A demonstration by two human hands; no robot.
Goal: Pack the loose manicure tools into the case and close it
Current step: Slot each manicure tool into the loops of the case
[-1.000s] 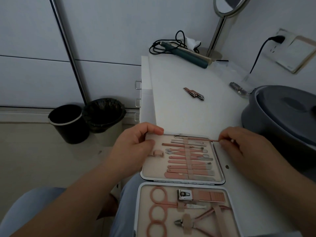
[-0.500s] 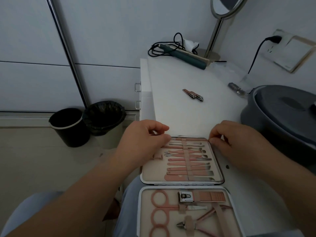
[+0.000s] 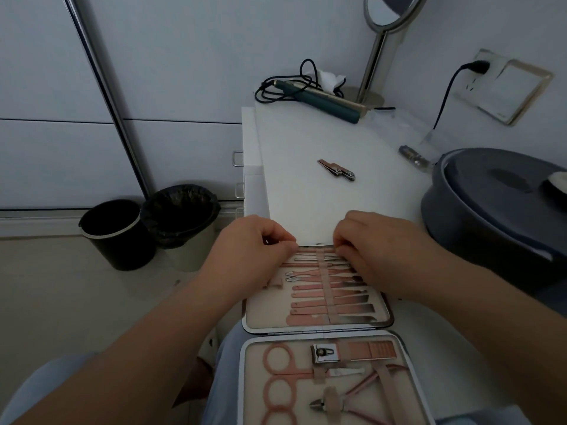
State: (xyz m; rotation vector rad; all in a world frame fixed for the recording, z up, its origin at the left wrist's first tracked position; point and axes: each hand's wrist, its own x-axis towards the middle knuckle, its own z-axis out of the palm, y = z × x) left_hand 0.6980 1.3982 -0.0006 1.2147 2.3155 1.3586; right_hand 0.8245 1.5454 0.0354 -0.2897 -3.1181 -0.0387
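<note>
1. Lying open at the near edge of the counter [image 3: 306, 142], the manicure case [image 3: 395, 314] shows two halves joined by a hinge, with the person's knees under its near corner.
2. The near half [image 3: 248, 378] holds pink-handled scissors [image 3: 282, 375], a large nail clipper [image 3: 325, 353] under a strap, and pink nippers [image 3: 346, 400] below it.
3. The far half [image 3: 260, 314] carries a row of slim pink and steel tools [image 3: 331, 305] lying side by side under one vertical elastic band [image 3: 328, 289].
4. The left hand [image 3: 254, 253] rests over the far half's upper left corner, fingers curled down at the top edge; its grip looks clenched round something small and bright, but what it pinches cannot be told.
5. The right hand [image 3: 380, 253] covers the upper right corner, its curled fingertips pressed onto the topmost tools; whether this grip is grasping a tool cannot be told.
6. The two hands sit close together with a narrow gap between them.
7. Further along the counter, well apart from the case, one loose nail clipper [image 3: 337, 170] lies on its own.
8. A dark grey basin [image 3: 491, 210] stands to the right.
9. At the far end lie a green hair iron [image 3: 322, 101] with a coiled black cord and a stand mirror [image 3: 377, 56].
10. Two bins [image 3: 147, 228] stand on the floor to the left.
</note>
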